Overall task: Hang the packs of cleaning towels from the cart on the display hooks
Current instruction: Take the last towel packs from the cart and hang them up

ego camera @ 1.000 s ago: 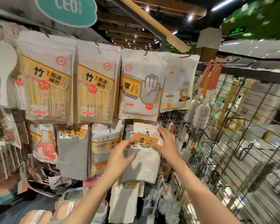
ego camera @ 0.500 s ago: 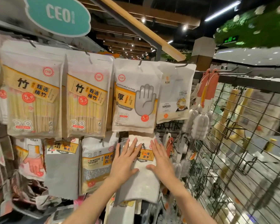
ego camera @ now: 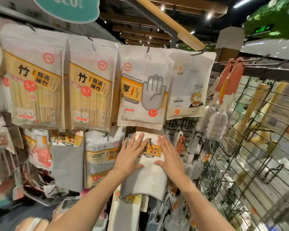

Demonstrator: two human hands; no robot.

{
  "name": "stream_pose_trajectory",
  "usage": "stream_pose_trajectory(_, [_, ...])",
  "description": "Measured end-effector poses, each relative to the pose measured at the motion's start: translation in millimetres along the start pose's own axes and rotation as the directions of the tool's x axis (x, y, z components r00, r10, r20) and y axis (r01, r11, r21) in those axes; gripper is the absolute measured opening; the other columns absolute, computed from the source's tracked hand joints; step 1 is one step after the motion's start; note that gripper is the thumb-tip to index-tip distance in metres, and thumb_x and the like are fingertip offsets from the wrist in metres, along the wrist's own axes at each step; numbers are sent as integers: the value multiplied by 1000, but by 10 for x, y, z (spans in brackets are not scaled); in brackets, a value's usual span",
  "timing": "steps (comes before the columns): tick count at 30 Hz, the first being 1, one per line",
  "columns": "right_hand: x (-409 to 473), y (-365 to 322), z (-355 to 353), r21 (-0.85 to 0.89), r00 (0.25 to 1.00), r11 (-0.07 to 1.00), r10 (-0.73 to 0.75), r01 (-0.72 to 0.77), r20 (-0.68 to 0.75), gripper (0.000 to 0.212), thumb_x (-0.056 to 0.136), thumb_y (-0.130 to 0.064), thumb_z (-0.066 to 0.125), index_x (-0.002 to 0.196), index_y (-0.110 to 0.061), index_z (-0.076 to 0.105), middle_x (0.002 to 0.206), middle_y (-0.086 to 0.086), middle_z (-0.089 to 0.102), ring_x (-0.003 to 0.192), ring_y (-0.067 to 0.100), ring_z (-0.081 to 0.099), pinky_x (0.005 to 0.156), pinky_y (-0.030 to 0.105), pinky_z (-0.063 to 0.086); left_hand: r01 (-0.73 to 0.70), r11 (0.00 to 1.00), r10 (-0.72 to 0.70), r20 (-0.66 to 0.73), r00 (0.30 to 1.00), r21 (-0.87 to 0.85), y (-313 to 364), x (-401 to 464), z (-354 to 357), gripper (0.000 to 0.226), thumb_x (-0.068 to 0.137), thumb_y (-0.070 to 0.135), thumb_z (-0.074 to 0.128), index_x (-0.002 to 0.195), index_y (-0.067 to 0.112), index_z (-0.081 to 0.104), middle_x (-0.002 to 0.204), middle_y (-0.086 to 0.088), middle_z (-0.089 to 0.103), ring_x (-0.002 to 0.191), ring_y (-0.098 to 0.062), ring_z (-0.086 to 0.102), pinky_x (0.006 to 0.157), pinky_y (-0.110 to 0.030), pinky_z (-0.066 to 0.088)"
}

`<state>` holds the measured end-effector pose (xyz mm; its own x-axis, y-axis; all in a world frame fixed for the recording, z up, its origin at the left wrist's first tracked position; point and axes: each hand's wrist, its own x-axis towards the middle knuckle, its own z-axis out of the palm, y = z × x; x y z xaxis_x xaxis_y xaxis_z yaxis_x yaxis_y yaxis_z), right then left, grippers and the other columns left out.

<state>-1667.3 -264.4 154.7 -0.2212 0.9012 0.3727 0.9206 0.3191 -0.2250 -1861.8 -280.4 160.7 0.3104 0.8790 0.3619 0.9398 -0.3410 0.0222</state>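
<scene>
A white cleaning towel pack (ego camera: 148, 179) with a yellow label hangs on a display hook (ego camera: 150, 141) in the second row, under the disposable gloves bag (ego camera: 145, 97). My left hand (ego camera: 129, 155) lies flat against the pack's left side, fingers straight and spread. My right hand (ego camera: 169, 155) presses flat on its right side, thumb pointing inward. A grey towel pack (ego camera: 68, 162) hangs two places to the left. The cart is out of view.
Bamboo chopstick bags (ego camera: 88, 95) fill the top row at left. A cleaning sponge bag (ego camera: 101, 157) hangs just left of my hands. Bottle brushes (ego camera: 218, 120) dangle at right beside a black wire grid panel (ego camera: 250, 155). More goods hang below.
Both hands went from pinching the pack's top at the hook to lying flat on its front. The view shifted slightly upward and closer to the display.
</scene>
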Motion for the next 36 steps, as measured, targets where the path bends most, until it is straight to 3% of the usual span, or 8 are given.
stream_pose_trajectory(10, [109, 28, 27, 2, 1000, 1000, 8, -8, -1, 103, 82, -39, 67, 140, -44, -18, 147, -25, -21, 136, -1, -17, 116, 34, 7, 5, 1000, -5, -8, 1000, 15, -92, 128, 86, 110, 83, 44, 67, 140, 38, -27, 145, 14, -38, 134, -18, -37, 112, -38, -19])
stream_pose_trajectory(16, [205, 79, 75, -15, 1000, 1000, 0, 0, -15, 100, 82, -41, 66, 144, -37, -13, 148, -21, -20, 137, 0, -16, 117, 37, 14, 15, 1000, -15, -37, 999, -7, -135, 226, 144, 108, 83, 41, 68, 141, 39, -23, 148, 11, -27, 136, -19, -29, 110, -36, -20])
stream_pose_trajectory(20, [276, 117, 111, -24, 999, 1000, 4, -5, -34, 91, 82, -40, 67, 151, -31, 8, 147, -21, -18, 137, 0, -15, 116, 39, 21, 15, 1000, -15, -56, 998, -4, -145, 276, 177, 105, 85, 41, 66, 140, 39, -24, 151, 9, -22, 141, -20, -22, 110, -36, -18])
stream_pose_trajectory(24, [336, 121, 149, -17, 998, 1000, 2, -3, -62, 84, 80, -39, 69, 148, -27, 22, 158, -11, 1, 144, 6, -2, 115, 40, 27, 25, 1000, -25, -56, 998, -7, -168, 328, 189, 102, 86, 41, 64, 141, 38, -21, 161, 0, -3, 148, -25, -3, 113, -37, -12])
stream_pose_trajectory(32, [425, 151, 166, -8, 997, 1000, -7, 7, -77, 98, 78, -40, 70, 151, -32, 4, 159, -8, 5, 143, 7, -3, 114, 38, 29, 25, 999, -27, -61, 998, -30, -217, 427, 238, 92, 86, 40, 65, 153, 31, 2, 160, -3, 16, 146, -25, 13, 118, -41, 6])
stream_pose_trajectory(36, [471, 158, 174, -2, 997, 1000, -17, 17, -75, 97, 78, -40, 71, 151, -31, 7, 159, -9, 6, 143, 6, -2, 115, 37, 26, 13, 1000, -14, -87, 996, -17, -244, 473, 241, 89, 84, 40, 67, 153, 28, 12, 152, -1, 29, 140, -23, 25, 116, -41, 15])
